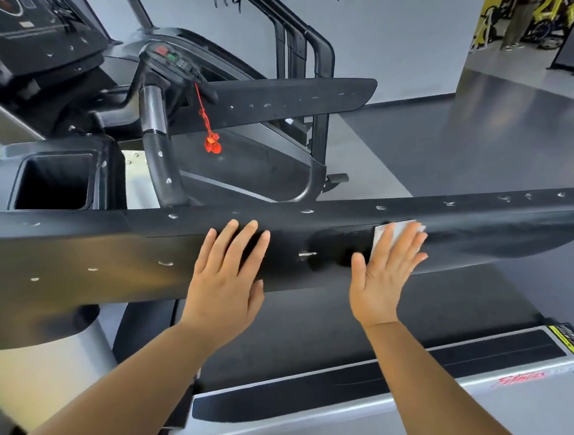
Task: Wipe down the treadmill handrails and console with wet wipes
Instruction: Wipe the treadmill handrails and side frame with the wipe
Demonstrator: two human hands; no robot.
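A broad black handrail (486, 232) runs across the middle of the view. My right hand (386, 271) lies flat on it, fingers spread, pressing a white wet wipe (400, 229) against the rail; only the wipe's upper edge shows past my fingers. My left hand (228, 273) rests flat and empty on the same rail, to the left of the wipe. The far handrail (287, 102) stretches across behind. The console (13, 36) sits at the top left, with a small keypad panel (173, 59) beside it.
A red safety cord with clip (211, 142) hangs from the keypad panel. A square cup well (56, 182) opens at the left. The treadmill belt (321, 317) and side rail (360, 383) lie below my arms. Grey floor and a white wall lie beyond, with a person and yellow equipment at the far right.
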